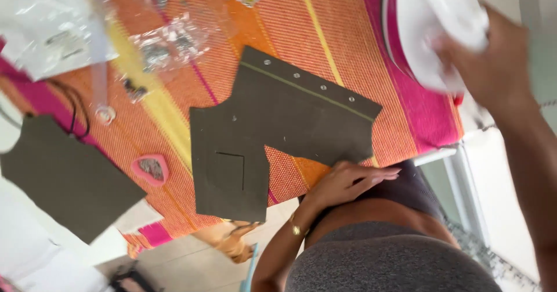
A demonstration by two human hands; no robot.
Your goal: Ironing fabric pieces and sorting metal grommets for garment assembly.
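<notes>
A dark olive cut fabric piece (278,123) with a row of metal snaps along its far edge lies on an orange, yellow and pink striped cover (325,31). My left hand (348,181), a thin bracelet on its wrist, rests flat with fingers stretched out on the near edge of that piece. My right hand (493,60) is raised at the upper right. It grips a white iron (429,19) with pink trim, blurred by motion, above the cover's right side and apart from the fabric.
A second dark fabric piece (64,176) lies at the left edge. A pink heart-shaped holder (151,169) sits beside it. Clear plastic bags (168,42) of small metal parts lie at the far left, near a black cord (75,106). A tan shape (232,242) is on the floor below.
</notes>
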